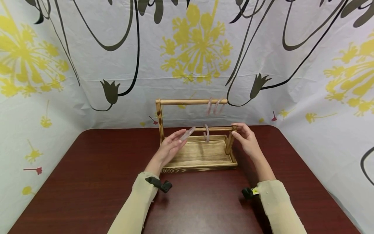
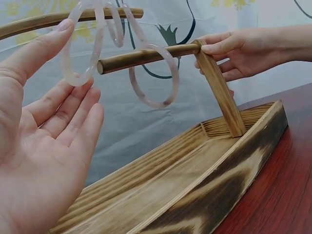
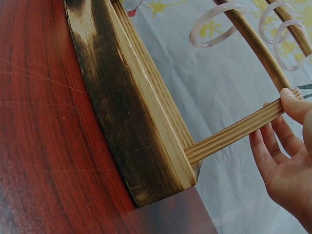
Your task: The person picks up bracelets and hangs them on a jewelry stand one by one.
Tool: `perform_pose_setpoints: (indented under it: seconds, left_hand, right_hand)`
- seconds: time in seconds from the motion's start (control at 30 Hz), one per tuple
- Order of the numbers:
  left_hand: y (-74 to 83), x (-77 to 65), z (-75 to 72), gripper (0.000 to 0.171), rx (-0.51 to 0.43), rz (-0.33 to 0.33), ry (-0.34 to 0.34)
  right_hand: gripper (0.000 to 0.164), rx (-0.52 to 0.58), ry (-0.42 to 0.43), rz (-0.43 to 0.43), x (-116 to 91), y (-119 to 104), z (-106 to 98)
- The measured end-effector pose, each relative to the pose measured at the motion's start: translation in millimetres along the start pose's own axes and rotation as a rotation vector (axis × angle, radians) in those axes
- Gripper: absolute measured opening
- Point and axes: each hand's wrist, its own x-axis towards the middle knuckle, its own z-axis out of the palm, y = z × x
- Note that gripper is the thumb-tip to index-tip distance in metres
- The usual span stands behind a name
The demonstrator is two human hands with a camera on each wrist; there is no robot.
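Note:
My left hand [image 1: 169, 148] pinches a pale translucent bangle [image 1: 187, 133] between thumb and fingertips, just off the free left end of the lower bar [image 2: 122, 62]. The bangle stands tilted in the head view. Another bangle [image 2: 175, 80] hangs on that lower bar. My right hand [image 1: 247, 141] holds the top of the short post [image 2: 222, 95], where the lower bar joins it; thumb and fingers lie on either side of the wood in the right wrist view. Both parts belong to a wooden bangle rack [image 1: 201, 168] with a tray base.
A higher bar [image 1: 187, 102] runs behind, carried by a taller left post [image 1: 159, 120], with several pinkish bangles [image 1: 209, 107] near its right end. The rack stands on a dark red table [image 1: 102, 175] before a patterned cloth [image 1: 131, 110].

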Motion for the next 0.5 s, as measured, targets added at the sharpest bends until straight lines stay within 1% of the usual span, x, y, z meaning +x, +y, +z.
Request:
perform_pose_setpoints:
  seconds: [0.1,0.23,0.37,0.5]
  left_hand:
    - [-1.1,2.0,3.2,0.075,0.001,0.0,0.031]
    - [-2.5,4.5,8.6,0.062,0.011,0.001,0.093]
    - [-6.2,6.9,11.5,0.057,0.049,-0.006,0.144]
    - [-10.4,8.9,12.6,0.055,0.087,-0.016,0.173]
  right_hand:
    - [0.036,0.0,0.002,-0.002,0.4,0.5,0.2]
    - [0.037,0.005,0.001,-0.006,0.5,0.8,0.0]
    - [0.037,0.016,0.001,-0.007,0.5,1.6,-0.3]
    - [0.036,0.022,0.003,-0.008,0.5,1.6,-0.4]
